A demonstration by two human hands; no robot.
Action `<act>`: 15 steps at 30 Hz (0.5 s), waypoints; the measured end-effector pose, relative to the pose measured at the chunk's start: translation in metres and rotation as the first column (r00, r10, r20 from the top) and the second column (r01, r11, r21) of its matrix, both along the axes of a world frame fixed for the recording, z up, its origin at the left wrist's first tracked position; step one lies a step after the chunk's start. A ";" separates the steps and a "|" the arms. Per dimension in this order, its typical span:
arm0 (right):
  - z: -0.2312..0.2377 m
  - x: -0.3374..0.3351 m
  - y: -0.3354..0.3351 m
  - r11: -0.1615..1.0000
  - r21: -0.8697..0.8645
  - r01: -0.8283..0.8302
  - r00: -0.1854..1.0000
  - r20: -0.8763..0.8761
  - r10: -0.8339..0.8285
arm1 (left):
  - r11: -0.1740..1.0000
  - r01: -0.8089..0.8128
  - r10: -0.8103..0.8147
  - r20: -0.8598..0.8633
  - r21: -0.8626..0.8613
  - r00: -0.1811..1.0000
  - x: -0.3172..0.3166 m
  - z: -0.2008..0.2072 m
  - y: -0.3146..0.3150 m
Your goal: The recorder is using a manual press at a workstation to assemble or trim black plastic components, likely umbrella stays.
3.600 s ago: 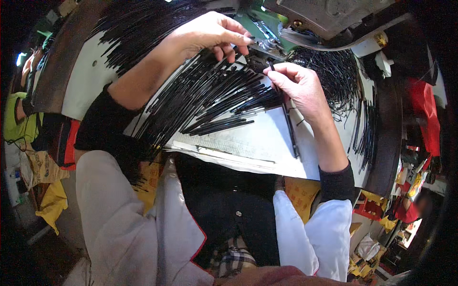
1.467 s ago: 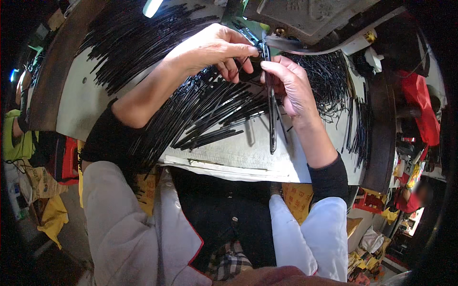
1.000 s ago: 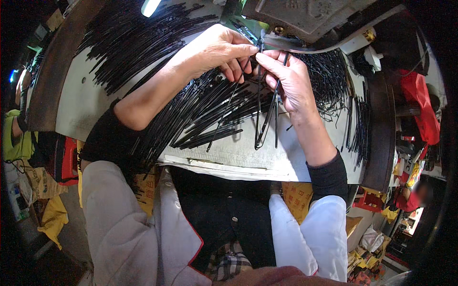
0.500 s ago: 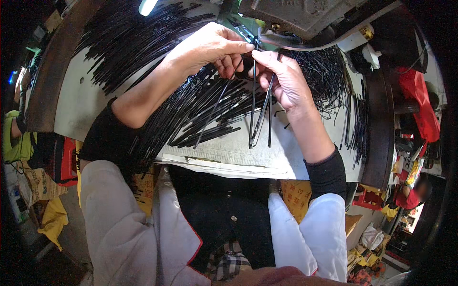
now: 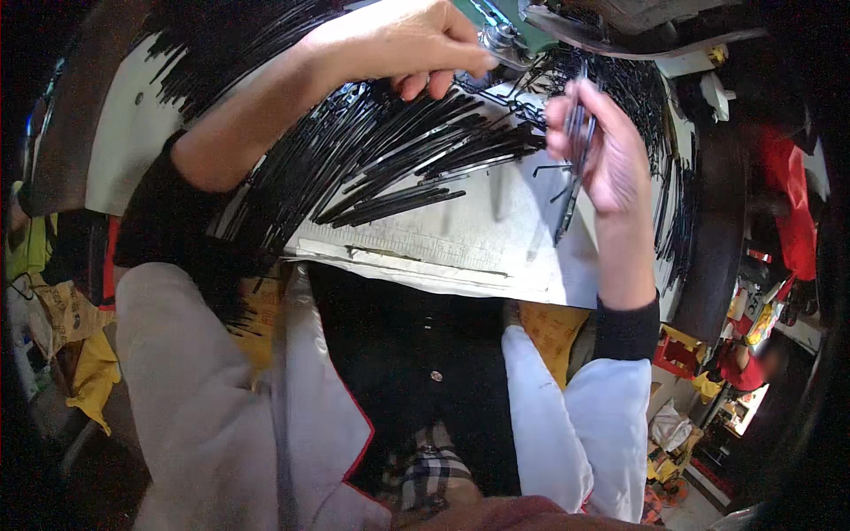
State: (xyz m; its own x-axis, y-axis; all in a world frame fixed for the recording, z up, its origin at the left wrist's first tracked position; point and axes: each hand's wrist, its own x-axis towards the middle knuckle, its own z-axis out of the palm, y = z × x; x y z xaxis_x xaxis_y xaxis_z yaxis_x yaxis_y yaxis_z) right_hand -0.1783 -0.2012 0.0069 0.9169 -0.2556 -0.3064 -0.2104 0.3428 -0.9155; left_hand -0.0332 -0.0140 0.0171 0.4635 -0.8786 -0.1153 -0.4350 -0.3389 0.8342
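Note:
My left hand (image 5: pixel 416 40) is at the far side of the table, its fingers pinched together beside a shiny metal fixture (image 5: pixel 500 37). Whatever it may hold is hidden. Farther right, my right hand (image 5: pixel 615 155) is closed on several thin black rods (image 5: pixel 569 199), tilted and slightly blurred, some with bent ends. Below and between the hands lies a loose pile of straight black rods (image 5: pixel 398 181) on the white tabletop (image 5: pixel 496 208). A heap of tangled, bent black rods (image 5: pixel 655 97) sits behind my right hand.
A dark metal machine part (image 5: pixel 637 31) overhangs the far right. Ruler markings (image 5: pixel 425 248) run along the near table edge. Dark wooden rails (image 5: pixel 708 239) border the table's sides. At the far right are a red cloth-like thing (image 5: pixel 788 203) and another person in red (image 5: pixel 744 372).
My hands have come apart. The right one has moved right with several rods, while the left has shifted slightly farther away. The whole view has shifted a little.

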 end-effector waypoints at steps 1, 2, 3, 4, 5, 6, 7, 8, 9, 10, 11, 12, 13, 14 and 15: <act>-0.001 -0.009 -0.007 0.997 -0.008 0.072 0.997 0.014 -0.072 | 1.000 -0.004 0.004 -0.013 -0.007 1.000 -0.001 -0.004 0.001; 0.004 -0.018 -0.017 0.996 -0.055 0.066 0.998 0.009 -0.066 | 0.998 0.011 -0.013 0.019 0.065 1.000 -0.003 -0.006 0.004; 0.012 -0.032 -0.030 0.977 -0.181 0.109 0.994 -0.010 -0.113 | 0.991 0.037 -0.045 0.056 0.127 0.997 -0.009 -0.002 0.005; 0.017 -0.043 -0.044 0.958 -0.244 0.149 0.986 -0.041 -0.164 | 0.981 0.009 -0.034 0.124 0.191 0.992 -0.017 0.009 0.006; 0.021 -0.055 -0.055 0.907 -0.350 0.232 0.968 -0.008 -0.251 | 0.983 0.011 -0.032 0.117 0.181 0.993 -0.016 0.000 0.007; 0.024 -0.062 -0.066 0.839 -0.472 0.270 0.953 0.004 -0.304 | 0.993 0.048 -0.073 0.238 0.110 0.969 -0.013 -0.015 0.008; 0.029 -0.070 -0.078 0.747 -0.588 0.309 0.931 0.025 -0.365 | 0.994 0.105 -0.111 0.357 0.037 0.928 -0.010 -0.023 0.008; 0.025 -0.079 -0.106 0.600 -0.762 0.242 0.938 0.026 -0.345 | 0.991 0.133 -0.121 0.490 0.012 0.863 -0.017 -0.018 0.011; 0.027 -0.079 -0.111 0.414 -0.895 0.167 0.943 0.022 -0.332 | 0.990 0.144 -0.128 0.490 0.007 0.862 -0.022 -0.013 0.011; 0.028 -0.083 -0.112 -0.201 -0.979 0.023 0.916 0.102 -0.388 | 0.989 0.130 -0.147 0.507 0.071 0.849 -0.026 -0.008 0.011; 0.028 -0.085 -0.111 -0.203 -0.979 0.022 0.911 0.103 -0.399 | 0.984 0.114 -0.169 0.524 0.135 0.835 -0.030 -0.005 0.010; 0.029 -0.075 -0.089 -0.216 -0.976 -0.025 0.905 0.069 -0.419 | 0.991 0.115 -0.136 0.562 0.073 0.816 -0.035 -0.006 0.012; 0.031 -0.073 -0.076 -0.233 -0.969 -0.077 0.889 0.038 -0.455 | 0.989 0.132 -0.149 0.564 0.072 0.812 -0.037 -0.008 0.008; 0.019 -0.072 -0.080 -0.053 -0.998 0.028 0.961 0.042 -0.272 | 0.987 0.151 -0.159 0.590 0.062 0.792 -0.039 -0.009 0.003; 0.015 -0.062 -0.055 0.097 -0.995 0.025 0.976 0.003 -0.219 | 0.986 0.153 -0.159 0.611 0.063 0.775 -0.041 -0.012 0.001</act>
State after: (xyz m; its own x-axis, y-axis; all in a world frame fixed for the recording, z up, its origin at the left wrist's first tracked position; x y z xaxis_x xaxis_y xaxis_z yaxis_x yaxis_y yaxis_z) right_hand -0.2408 -0.2566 0.0221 0.8218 -0.5228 0.2267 -0.3955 -0.8097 -0.4335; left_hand -0.0744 -0.0128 0.0047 0.2959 -0.9453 0.1372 -0.9002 -0.2279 0.3711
